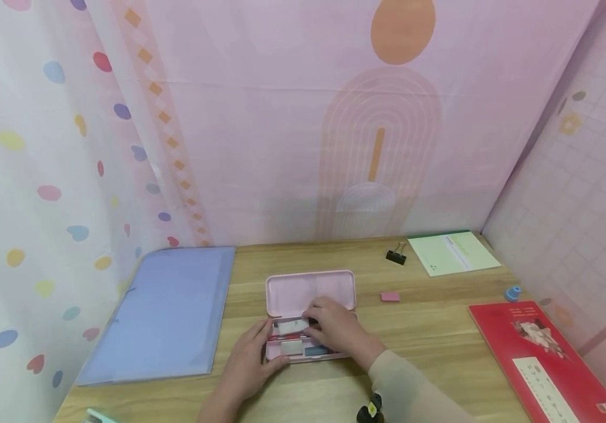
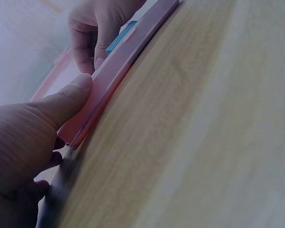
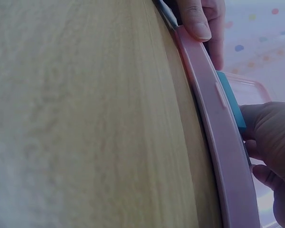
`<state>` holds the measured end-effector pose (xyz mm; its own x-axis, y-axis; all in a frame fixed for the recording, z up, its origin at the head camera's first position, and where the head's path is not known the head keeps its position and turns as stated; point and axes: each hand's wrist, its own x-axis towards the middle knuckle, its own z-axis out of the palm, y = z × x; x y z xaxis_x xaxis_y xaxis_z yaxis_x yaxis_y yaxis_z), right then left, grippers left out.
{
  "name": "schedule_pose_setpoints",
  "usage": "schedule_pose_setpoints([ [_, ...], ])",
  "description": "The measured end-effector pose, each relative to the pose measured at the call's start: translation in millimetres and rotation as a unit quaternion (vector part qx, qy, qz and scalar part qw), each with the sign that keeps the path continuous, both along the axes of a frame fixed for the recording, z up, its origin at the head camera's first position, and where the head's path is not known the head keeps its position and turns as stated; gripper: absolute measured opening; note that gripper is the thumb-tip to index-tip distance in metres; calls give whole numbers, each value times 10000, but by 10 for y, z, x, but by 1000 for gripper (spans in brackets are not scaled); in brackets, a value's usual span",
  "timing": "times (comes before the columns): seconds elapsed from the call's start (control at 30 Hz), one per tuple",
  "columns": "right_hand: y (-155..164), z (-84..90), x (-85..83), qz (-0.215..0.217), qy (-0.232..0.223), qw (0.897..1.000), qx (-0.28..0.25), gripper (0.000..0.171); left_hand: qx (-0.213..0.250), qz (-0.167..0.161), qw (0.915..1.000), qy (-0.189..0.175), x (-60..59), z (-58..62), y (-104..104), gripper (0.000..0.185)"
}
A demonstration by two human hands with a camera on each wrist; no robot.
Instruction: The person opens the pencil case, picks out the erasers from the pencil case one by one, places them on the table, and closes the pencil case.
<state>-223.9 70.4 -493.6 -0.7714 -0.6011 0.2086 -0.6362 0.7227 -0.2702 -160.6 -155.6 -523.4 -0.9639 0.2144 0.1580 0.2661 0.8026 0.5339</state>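
Pink pencil case (image 1: 292, 294) beneath right hand (image 1: 337, 326)

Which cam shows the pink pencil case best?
Head view: the pink pencil case shows its open lid and interior together, though partly covered. Both wrist views show mainly its front wall, with only part of the lid.
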Motion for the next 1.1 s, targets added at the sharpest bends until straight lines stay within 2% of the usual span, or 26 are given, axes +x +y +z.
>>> schedule_pose_setpoints([
  [0.37, 5, -1, -2, 58, 97, 9997, -225, 23, -27, 77, 9998, -183, -9, -10, -8, 96],
  [0.57, 108, 65, 38, -89, -112, 9985, -537, 25, -28, 73, 9999, -154, -15, -7, -4, 95],
  [0.8, 539, 152, 118, -465, -304, 9945, -890, 24, -28, 74, 9998, -175, -18, 0, 16, 94],
  [0.93, 848, 173, 169, -823, -453, 9876, -1259, 25, -24, 76, 9999, -152, -13, 5, 18, 93],
  [1.1, 1235, 137, 190, -1302, -531, 9798, -1422, 27, -48, 96, 9998, -158, -12, -12, 7, 94],
])
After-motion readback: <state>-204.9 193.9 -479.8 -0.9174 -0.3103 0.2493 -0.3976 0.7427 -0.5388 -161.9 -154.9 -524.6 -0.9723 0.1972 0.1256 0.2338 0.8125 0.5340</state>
